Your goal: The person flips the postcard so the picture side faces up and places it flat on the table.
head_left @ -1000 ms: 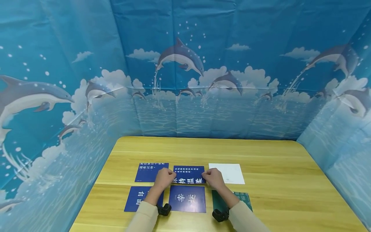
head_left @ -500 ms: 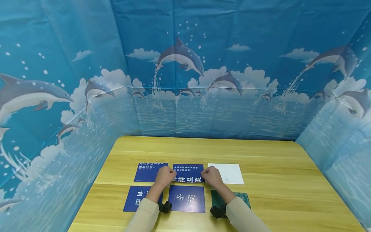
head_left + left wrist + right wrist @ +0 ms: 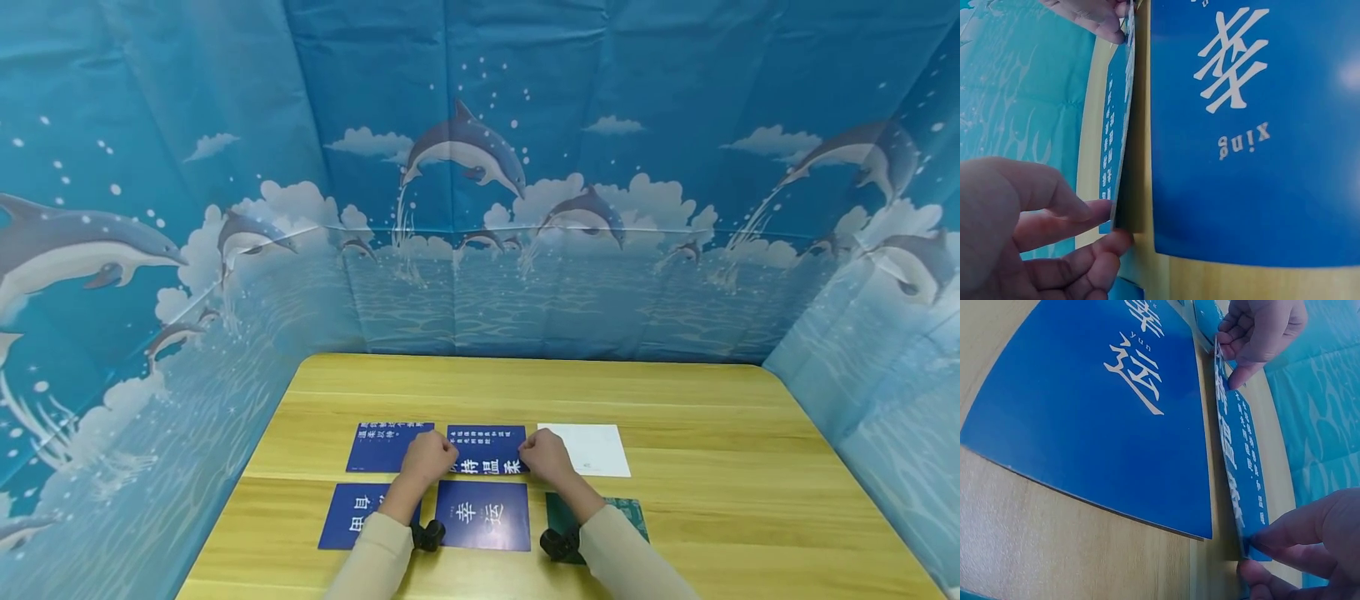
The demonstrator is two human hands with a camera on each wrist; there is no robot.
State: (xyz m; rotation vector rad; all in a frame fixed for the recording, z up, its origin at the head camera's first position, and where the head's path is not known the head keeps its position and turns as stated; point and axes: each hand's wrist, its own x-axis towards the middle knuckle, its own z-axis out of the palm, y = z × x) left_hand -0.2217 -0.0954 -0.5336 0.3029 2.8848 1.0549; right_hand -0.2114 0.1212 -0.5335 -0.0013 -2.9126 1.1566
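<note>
A blue card with white characters (image 3: 489, 446) lies in the middle of the back row. My left hand (image 3: 427, 457) pinches its near left corner, and my right hand (image 3: 547, 454) pinches the near right one. In the left wrist view, the left fingers (image 3: 1100, 212) are at the card's edge, which stands a little off the table. The right thumb and fingers (image 3: 1285, 534) grip the opposite corner in the right wrist view. Just in front of it, another blue card (image 3: 482, 517) with two large white characters lies flat between my forearms.
On the wooden table (image 3: 720, 467), a blue card (image 3: 378, 454) lies back left and a white card (image 3: 603, 450) back right. My left forearm partly covers a blue card (image 3: 341, 521) in front; the right covers much of a green card (image 3: 630, 512). A dolphin-print curtain (image 3: 525, 292) surrounds the table.
Both hands stay at the same card's near corners. The left fingers have edged slightly inward over it, covering more of its first large character. The other cards lie as before.
</note>
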